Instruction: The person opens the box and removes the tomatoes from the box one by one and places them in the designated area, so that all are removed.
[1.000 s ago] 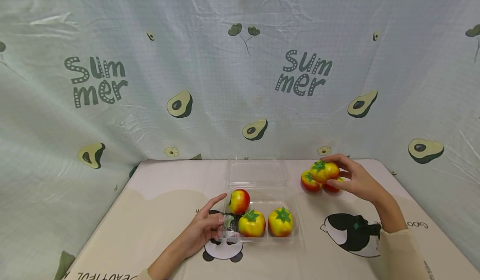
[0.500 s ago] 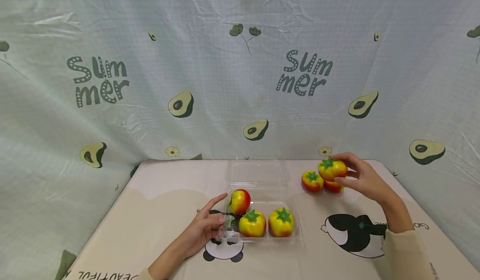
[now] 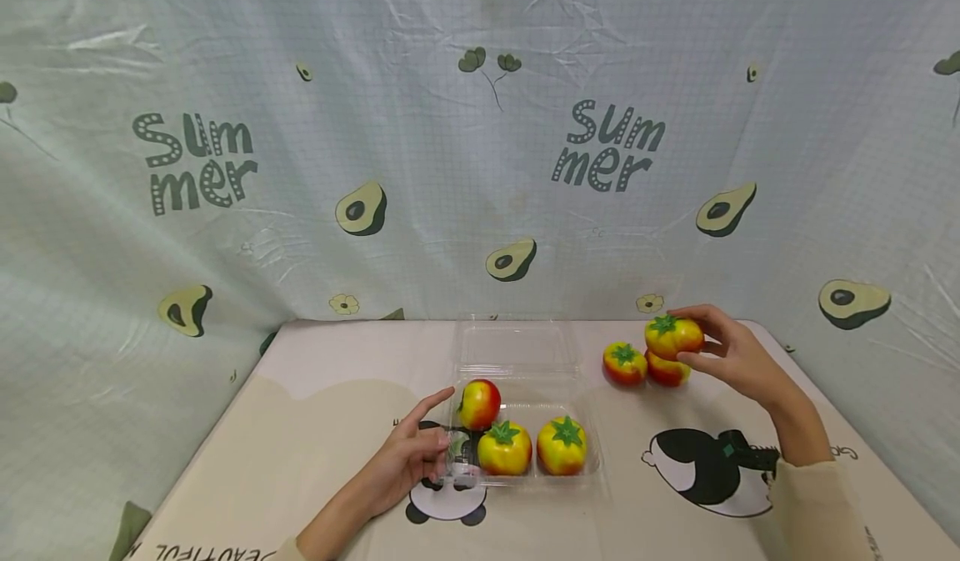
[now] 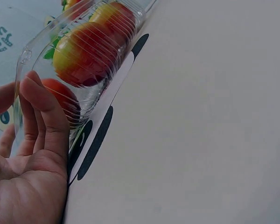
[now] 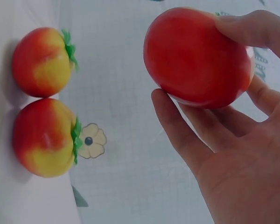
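The right hand [image 3: 738, 359] grasps a glossy, round yellow-and-red toy fruit with a green leafy crown [image 3: 675, 338], thumb on one side and fingers on the other, holding it clear of the pale printed table cover [image 3: 337, 444]. Below that hand and to its left, two similar yellow-and-red fruits with green crowns [image 3: 625, 364] stand on the cover, touching each other. The left hand [image 3: 405, 457] grips the near edge of a clear, ribbed plastic container [image 3: 558, 393] between thumb and fingers, its index finger extended along the side. Inside, between the two hands, sit three more fruits: a yellow-and-red one lying tipped [image 3: 480, 404] just beside the left index finger, its leafy end facing that hand, and two crown-up yellow fruits [image 3: 505, 451] farther to the right of that hand. The container's clear flat lid [image 3: 517, 348] lies back, beyond the left hand, towards the pale avocado-print curtain [image 3: 435, 144].
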Tool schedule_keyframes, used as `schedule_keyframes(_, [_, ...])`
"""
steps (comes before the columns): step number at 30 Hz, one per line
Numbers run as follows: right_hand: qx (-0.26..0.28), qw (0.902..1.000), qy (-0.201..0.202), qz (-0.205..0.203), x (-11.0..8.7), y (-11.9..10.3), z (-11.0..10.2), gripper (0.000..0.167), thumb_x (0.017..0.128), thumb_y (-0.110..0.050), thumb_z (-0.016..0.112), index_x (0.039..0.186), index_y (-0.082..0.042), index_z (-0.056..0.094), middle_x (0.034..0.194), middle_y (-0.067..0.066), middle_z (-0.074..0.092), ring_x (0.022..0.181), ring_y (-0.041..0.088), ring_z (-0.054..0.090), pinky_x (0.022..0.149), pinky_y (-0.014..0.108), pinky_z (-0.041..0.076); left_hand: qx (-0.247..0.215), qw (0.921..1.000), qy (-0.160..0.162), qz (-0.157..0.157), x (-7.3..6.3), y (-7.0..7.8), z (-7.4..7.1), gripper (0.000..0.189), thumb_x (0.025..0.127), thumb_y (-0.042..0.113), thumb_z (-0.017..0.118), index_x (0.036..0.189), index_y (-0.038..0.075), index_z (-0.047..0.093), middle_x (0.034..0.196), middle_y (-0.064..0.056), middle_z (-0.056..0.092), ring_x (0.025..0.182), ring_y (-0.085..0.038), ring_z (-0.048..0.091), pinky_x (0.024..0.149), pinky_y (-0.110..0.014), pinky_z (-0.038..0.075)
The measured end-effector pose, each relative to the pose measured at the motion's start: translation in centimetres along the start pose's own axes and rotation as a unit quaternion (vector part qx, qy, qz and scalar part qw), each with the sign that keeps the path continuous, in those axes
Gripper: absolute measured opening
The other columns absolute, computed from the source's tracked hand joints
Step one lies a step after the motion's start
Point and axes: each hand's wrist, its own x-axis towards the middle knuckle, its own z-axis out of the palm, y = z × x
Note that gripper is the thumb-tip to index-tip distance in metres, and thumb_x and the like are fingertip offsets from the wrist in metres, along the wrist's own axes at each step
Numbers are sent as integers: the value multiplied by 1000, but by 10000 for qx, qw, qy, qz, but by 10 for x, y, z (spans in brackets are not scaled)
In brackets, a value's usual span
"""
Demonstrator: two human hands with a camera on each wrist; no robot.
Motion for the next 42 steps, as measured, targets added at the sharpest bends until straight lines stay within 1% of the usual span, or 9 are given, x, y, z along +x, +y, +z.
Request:
schedule_keyframes(6, [17, 10000, 58, -20, -1, 5, -4, 52, 91, 2, 72, 138, 4, 50, 128, -22, 53, 114, -13, 53, 96, 1, 42, 25, 10000, 43, -39, 0, 0, 0, 73, 104, 7, 49, 165, 25, 13, 77, 5, 62, 65, -9, 59, 64, -21, 52])
schedule_keyframes(11, [56, 10000, 76, 1, -3, 8, -6, 51, 92, 2, 71, 138, 5, 49, 128, -23, 53, 113, -12, 53, 95, 2, 43, 27, 10000, 53, -70, 0, 0, 0, 72, 105, 6, 48, 165, 25, 13, 77, 5, 62, 65, -9, 59, 64, -21, 53])
schedule_keyframes(19, [9, 9998, 172, 88, -5, 10, -7, 51, 91, 2, 72, 137, 3, 50, 128, -23, 53, 113, -13, 53, 95, 1, 43, 52, 9999, 75, -53, 0, 0, 0, 72, 105, 6, 48, 165, 25, 14, 76, 5, 62, 66, -9, 59, 64, -21, 53])
schedule_keyframes(33, [-74, 9995, 191, 228, -7, 18, -12, 51, 92, 1, 71, 137, 3, 48, 125, -25, 52, 110, -14, 53, 90, 3, 46, 84, 9998, 119, -114, 0, 1, 1, 72, 105, 9, 50, 165, 26, 14, 77, 5, 61, 66, -10, 58, 65, -22, 53])
schedule_keyframes(42, [5, 9991, 202, 360, -9, 23, -14, 53, 92, 2, 70, 139, 4, 47, 126, -24, 50, 109, -14, 53, 86, 5, 50, 81, 9999, 97, -91, 0, 1, 0, 72, 105, 8, 49, 165, 26, 14, 77, 5, 62, 66, -10, 59, 65, -21, 53])
